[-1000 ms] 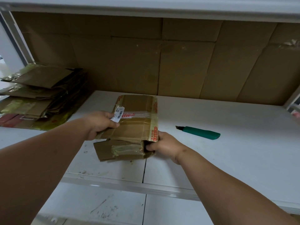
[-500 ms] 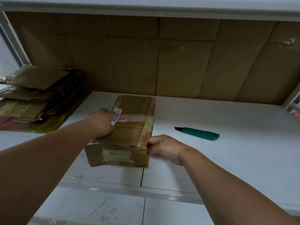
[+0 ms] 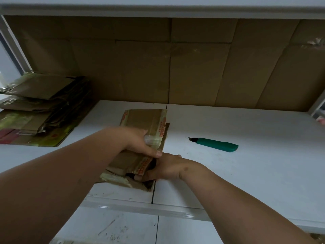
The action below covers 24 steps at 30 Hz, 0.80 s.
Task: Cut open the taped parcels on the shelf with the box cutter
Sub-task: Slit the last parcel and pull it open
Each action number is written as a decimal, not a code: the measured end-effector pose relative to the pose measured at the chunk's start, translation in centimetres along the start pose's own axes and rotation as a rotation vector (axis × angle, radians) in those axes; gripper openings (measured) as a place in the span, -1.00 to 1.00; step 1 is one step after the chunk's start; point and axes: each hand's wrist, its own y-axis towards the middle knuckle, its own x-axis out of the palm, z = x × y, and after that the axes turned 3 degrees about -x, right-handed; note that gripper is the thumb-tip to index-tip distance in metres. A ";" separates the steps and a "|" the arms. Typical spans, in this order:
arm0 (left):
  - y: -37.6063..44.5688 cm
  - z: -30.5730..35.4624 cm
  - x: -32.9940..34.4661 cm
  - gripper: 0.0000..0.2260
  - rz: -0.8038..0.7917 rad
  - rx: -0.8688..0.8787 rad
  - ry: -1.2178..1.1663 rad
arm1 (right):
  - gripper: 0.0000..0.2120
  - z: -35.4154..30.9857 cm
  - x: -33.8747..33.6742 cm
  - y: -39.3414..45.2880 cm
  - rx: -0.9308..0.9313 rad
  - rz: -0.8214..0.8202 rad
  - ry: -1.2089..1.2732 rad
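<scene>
A brown taped cardboard parcel lies on the white shelf, its near end torn open. My left hand lies across the parcel's top, fingers spread over the tape and thumb at the right edge. My right hand is at the near right corner, its fingers tucked into the open end and hidden there. The green box cutter rests on the shelf to the right of the parcel with its blade out, apart from both hands.
A stack of flattened cardboard boxes sits at the left end of the shelf. Brown cardboard sheets line the back wall. The shelf's front edge runs just below the parcel; another shelf board is overhead.
My left hand slid from the parcel's left side onto its top. My right hand went from the right edge into the open near end. The cutter stayed put.
</scene>
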 end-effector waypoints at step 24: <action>-6.0 -2.8 -3.1 -0.61 0.285 0.298 -0.202 | -0.42 2.0 -3.6 0.5 0.020 1.051 0.098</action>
